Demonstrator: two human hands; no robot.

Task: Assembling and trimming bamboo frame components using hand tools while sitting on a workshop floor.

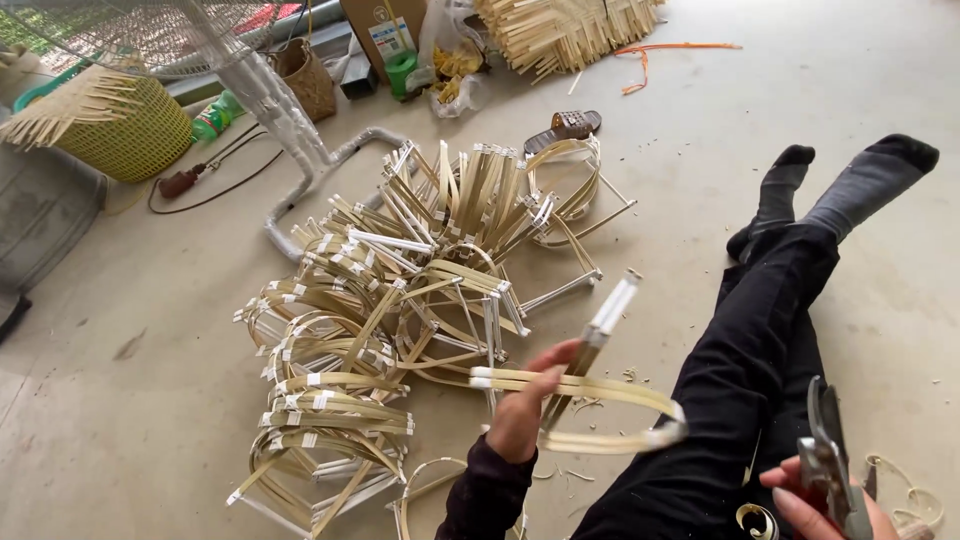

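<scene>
- Left hand (pixel 520 415) grips a taped bamboo-strip frame (pixel 590 400) above the concrete floor (pixel 130 430).
- Right hand (pixel 825 505) clamps metal pliers (pixel 825 460) by the lap.
- Big pile of finished frames (pixel 400 300) mid-floor; raw strips (pixel 560 30) wait at the far edge.

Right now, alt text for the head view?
A seated person's left hand holds a bent bamboo-strip frame over a concrete floor, while the right hand grips metal shears. A pile of similar taped frames lies ahead, with a yellow basket behind.
</scene>
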